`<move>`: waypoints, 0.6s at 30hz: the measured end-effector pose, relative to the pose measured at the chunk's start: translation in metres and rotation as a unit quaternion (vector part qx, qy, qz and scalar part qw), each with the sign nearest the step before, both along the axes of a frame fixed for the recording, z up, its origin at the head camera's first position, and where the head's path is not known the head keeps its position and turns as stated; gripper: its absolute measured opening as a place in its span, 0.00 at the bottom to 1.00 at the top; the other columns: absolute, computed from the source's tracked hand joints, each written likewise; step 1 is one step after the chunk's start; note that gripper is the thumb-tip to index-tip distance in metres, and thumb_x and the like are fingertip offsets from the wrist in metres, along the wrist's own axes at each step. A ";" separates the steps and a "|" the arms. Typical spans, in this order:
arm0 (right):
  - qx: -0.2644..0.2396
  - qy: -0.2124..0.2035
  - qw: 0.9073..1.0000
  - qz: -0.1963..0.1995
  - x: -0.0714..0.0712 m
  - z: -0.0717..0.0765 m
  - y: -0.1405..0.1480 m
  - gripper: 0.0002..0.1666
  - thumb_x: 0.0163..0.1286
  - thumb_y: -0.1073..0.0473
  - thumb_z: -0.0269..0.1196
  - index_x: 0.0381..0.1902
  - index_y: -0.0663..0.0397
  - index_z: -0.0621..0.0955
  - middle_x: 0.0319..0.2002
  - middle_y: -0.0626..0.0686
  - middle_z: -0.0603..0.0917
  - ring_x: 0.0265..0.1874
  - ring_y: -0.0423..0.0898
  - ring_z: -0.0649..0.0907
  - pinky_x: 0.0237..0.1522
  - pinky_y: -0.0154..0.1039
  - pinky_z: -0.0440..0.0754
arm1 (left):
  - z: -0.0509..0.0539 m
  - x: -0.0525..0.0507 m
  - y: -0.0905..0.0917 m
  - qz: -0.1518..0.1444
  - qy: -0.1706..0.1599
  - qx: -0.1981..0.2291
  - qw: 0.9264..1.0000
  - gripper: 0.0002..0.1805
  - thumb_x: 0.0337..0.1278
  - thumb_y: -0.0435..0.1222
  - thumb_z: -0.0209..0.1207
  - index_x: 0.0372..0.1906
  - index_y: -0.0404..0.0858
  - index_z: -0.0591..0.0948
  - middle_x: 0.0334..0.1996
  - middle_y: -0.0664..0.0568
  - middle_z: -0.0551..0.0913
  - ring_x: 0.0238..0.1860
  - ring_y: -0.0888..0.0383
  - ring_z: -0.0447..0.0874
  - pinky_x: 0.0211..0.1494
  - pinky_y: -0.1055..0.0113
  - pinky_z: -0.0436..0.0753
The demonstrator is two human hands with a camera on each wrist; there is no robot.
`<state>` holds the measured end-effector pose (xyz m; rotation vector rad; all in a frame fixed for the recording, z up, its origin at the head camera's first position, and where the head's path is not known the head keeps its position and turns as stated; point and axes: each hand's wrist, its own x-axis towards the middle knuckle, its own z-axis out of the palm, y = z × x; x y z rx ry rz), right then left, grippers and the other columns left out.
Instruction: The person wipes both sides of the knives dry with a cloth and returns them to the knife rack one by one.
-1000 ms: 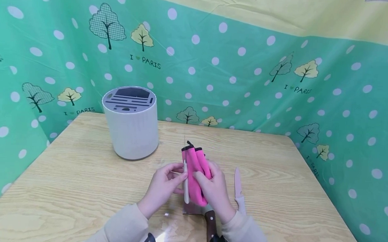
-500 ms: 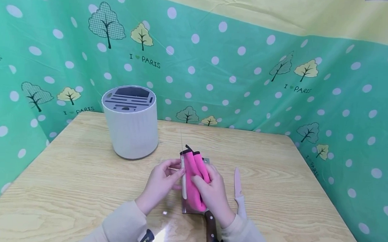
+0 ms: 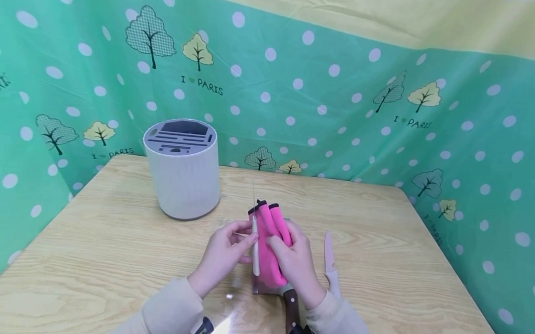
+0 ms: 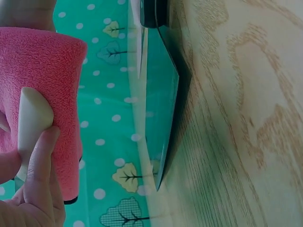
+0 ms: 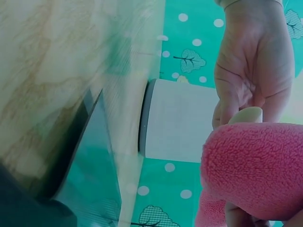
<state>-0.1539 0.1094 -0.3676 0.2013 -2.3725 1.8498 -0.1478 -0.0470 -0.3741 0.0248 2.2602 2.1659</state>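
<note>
The left hand [image 3: 223, 255] pinches the pale handle [image 3: 255, 253] of a thin-bladed knife, which stands blade up. A folded pink cloth [image 3: 270, 259] with black edging is gripped by the right hand [image 3: 296, 255], its thumb on the near side. Cloth and handle lie side by side; in the left wrist view the handle [image 4: 35, 116] rests against the fluffy cloth [image 4: 52, 61]. The right wrist view shows the handle's end [image 5: 248, 115] just past the cloth [image 5: 255, 165]. Most of the right hand's fingers are hidden behind the cloth.
Beneath the hands lies a cleaver with a brown handle [image 3: 291, 310]. A knife with a pale handle [image 3: 332, 282] lies to its right. At the back left stands a white round knife block [image 3: 186, 183] with a slotted top. A patterned curtain [image 3: 252, 106] hangs behind the table [image 3: 125, 240].
The cloth shifted slightly down toward the person along the knife, then back up. Both hands keep their holds, and the head view has moved slightly.
</note>
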 end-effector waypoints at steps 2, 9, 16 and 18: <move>-0.001 -0.002 1.000 -0.001 0.000 0.001 0.000 0.18 0.61 0.67 0.63 0.51 0.60 0.82 0.43 0.62 0.84 0.34 0.46 0.86 0.34 0.36 0.85 | 0.000 0.000 0.000 -0.003 -0.002 -0.002 1.000 0.19 0.63 0.31 0.62 0.57 0.30 0.79 0.48 0.40 0.81 0.35 0.57 0.84 0.32 0.62 0.87; -0.016 -0.021 1.000 -0.008 -0.002 0.005 0.003 0.20 0.62 0.66 0.62 0.52 0.62 0.81 0.44 0.63 0.85 0.34 0.47 0.87 0.34 0.37 0.86 | -0.001 0.001 0.002 -0.026 -0.006 -0.010 1.000 0.20 0.62 0.32 0.63 0.57 0.29 0.79 0.46 0.40 0.83 0.34 0.57 0.84 0.32 0.62 0.87; -0.027 -0.030 0.999 -0.022 -0.005 0.008 0.005 0.19 0.61 0.65 0.62 0.51 0.62 0.81 0.43 0.63 0.85 0.33 0.46 0.86 0.34 0.36 0.85 | -0.003 0.003 0.004 -0.045 -0.001 -0.020 0.999 0.21 0.62 0.35 0.63 0.58 0.29 0.79 0.43 0.39 0.84 0.32 0.58 0.84 0.31 0.63 0.87; -0.027 -0.034 0.999 -0.025 -0.007 0.009 0.005 0.18 0.61 0.65 0.62 0.51 0.62 0.81 0.42 0.62 0.85 0.30 0.44 0.86 0.32 0.35 0.84 | -0.003 0.004 0.004 -0.048 -0.002 -0.019 0.999 0.21 0.62 0.34 0.63 0.58 0.29 0.79 0.43 0.39 0.84 0.32 0.57 0.84 0.31 0.63 0.87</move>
